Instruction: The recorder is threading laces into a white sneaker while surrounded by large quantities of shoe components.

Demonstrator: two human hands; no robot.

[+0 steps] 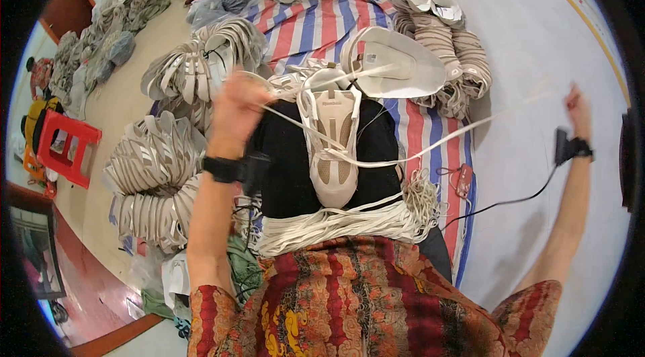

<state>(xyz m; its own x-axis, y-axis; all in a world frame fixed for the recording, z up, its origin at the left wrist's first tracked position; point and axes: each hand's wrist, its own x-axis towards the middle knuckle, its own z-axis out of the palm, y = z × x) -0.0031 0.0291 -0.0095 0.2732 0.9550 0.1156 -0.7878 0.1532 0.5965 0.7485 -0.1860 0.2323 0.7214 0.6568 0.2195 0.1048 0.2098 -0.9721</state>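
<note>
Beige shoe upper [334, 148] lies toe-toward-person on a black-covered lap [289, 169], likely so its eyelet rows face up for threading; a bundle of white laces [336, 222] sits just below it, within reach. Left hand [236, 105] is raised beside the upper's top, fingers closed on one end of a white lace [430, 145]. That lace runs taut across the upper to the right hand [576, 107], flung far out and blurred, apparently pinched shut on the other end.
</note>
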